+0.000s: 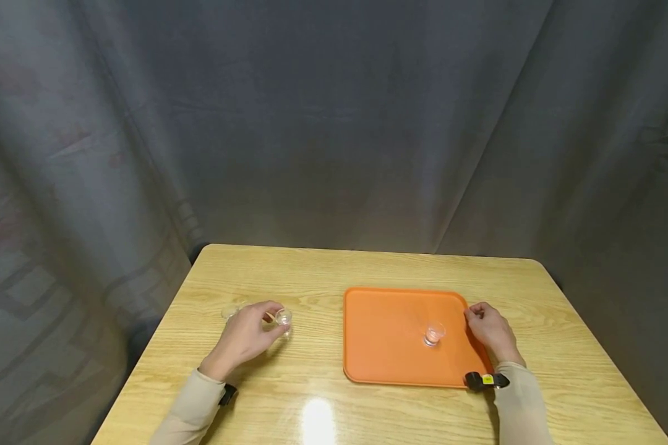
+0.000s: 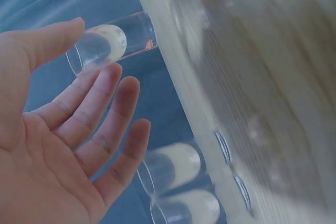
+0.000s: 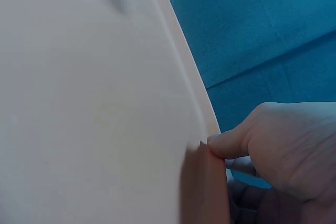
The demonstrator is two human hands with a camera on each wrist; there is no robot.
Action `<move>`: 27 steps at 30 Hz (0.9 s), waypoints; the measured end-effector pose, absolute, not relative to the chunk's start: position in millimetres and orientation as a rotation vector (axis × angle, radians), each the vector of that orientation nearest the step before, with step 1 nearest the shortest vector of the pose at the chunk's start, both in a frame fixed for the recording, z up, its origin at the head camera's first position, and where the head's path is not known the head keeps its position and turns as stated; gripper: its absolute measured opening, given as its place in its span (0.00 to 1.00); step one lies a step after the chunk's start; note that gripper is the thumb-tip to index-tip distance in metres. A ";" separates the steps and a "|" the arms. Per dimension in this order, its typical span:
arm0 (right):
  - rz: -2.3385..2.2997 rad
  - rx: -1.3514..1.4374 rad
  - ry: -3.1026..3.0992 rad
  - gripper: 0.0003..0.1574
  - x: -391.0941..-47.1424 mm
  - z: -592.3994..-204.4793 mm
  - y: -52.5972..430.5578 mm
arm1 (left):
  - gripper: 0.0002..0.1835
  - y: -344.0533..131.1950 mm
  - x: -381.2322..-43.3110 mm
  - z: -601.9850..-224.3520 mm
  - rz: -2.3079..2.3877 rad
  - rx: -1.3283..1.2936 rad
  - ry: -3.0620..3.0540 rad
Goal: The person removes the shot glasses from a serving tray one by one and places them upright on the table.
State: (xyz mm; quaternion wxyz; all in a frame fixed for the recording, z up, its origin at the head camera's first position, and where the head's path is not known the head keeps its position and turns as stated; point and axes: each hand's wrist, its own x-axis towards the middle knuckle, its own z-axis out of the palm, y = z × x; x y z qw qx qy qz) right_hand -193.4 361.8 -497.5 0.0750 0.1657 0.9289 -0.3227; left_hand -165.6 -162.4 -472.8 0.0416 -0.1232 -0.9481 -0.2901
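Note:
My left hand [image 1: 246, 334] pinches a small clear shot glass [image 1: 283, 317] near its rim, with the thumb on one side and fingertips on the other. In the left wrist view this glass [image 2: 113, 43] has its base close to the tabletop; whether it touches, I cannot tell. Two more clear glasses [image 2: 170, 169] stand side by side beyond the little finger. At the right, my right hand [image 1: 492, 334] holds the right rim of an orange tray [image 1: 384, 352], thumb on top of the edge. One clear glass [image 1: 433, 335] stands on the tray's right half.
A light wooden table [image 1: 312, 272] carries everything, the tray lying right of its middle. Grey curtains [image 1: 334, 123] hang behind the table and along both sides. Table surface shows between the left hand and the tray.

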 end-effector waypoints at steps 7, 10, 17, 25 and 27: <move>-0.973 0.514 2.773 0.27 -193.2 -499.6 362.3 | 0.20 -189.1 -155.7 -469.6 -0.857 -0.357 -2.887; -0.968 0.518 2.775 0.27 -193.2 -499.6 362.7 | 0.21 -200.5 -153.1 -469.3 -0.855 -0.316 -2.884; -0.973 0.503 2.771 0.27 -192.9 -499.2 362.2 | 0.23 -224.6 -145.3 -470.6 -0.836 -0.236 -2.890; -0.967 0.512 2.773 0.29 -193.9 -500.2 364.2 | 0.24 -250.2 -136.4 -469.0 -0.820 -0.153 -2.922; -0.970 0.518 2.770 0.29 -194.5 -500.6 364.5 | 0.25 -256.1 -135.1 -468.4 -0.824 -0.140 -2.920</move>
